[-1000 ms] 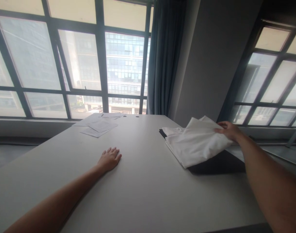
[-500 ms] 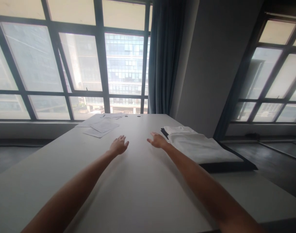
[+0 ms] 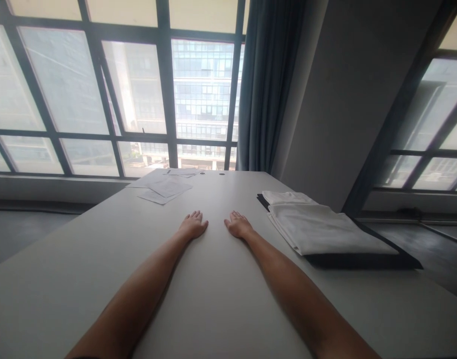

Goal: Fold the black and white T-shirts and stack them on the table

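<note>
My left hand (image 3: 193, 225) lies palm down on the white table (image 3: 217, 294), fingers stretched out, holding nothing. Beside it, a short gap away, my right hand (image 3: 238, 225) rests flat on the same tabletop, its fingers extended and its thumb toward the left hand. Several sheets of paper (image 3: 167, 188) lie overlapping beyond my left hand. To the right of my right hand is a folded white cloth (image 3: 326, 229), stacked in layers on a flat black item (image 3: 366, 261) whose kind I cannot make out.
Two small dark round holes (image 3: 221, 174) mark the table's far end. Behind it stand a large framed window (image 3: 202, 89), a blue-grey curtain (image 3: 264, 94) and a grey pillar (image 3: 348, 99). Grey floor (image 3: 34, 232) shows on both sides.
Both hands have come down flat onto the tabletop, and my right hand has drawn away from the white cloth toward the left hand. The view has shifted slightly.
</note>
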The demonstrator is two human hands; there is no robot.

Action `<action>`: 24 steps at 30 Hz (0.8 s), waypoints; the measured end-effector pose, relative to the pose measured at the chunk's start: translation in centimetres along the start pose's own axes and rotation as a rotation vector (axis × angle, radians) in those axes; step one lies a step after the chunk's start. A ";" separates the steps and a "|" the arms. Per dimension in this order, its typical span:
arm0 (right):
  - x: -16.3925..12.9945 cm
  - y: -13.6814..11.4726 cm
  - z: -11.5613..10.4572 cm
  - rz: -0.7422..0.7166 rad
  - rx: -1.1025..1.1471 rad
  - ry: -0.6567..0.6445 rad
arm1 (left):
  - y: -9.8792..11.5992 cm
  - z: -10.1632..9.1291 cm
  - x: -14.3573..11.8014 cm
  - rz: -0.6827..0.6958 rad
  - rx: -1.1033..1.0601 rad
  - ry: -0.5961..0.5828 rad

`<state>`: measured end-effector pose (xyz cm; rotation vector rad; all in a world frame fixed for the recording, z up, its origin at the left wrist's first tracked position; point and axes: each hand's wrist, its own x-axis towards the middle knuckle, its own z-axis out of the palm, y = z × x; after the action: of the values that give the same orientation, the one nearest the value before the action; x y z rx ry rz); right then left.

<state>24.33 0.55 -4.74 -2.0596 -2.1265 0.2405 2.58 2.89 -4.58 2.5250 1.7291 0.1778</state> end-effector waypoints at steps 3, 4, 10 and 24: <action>0.0 0.0 -0.1 -0.006 -0.004 0.002 | -0.1 0.1 0.2 0.001 -0.005 0.011; 0.0 0.0 -0.1 -0.009 -0.005 0.007 | -0.1 0.2 0.2 0.002 -0.005 0.015; 0.1 0.1 0.0 -0.005 -0.009 0.016 | -0.2 0.3 0.2 0.013 -0.008 0.014; -3.0 -1.3 -1.2 -0.193 -0.344 0.166 | -0.1 -1.9 -7.7 0.213 -0.061 -0.125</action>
<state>23.44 -2.48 -3.25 -1.9332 -2.3703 -0.3326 -0.52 -4.23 -3.09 2.6106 1.3882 0.0812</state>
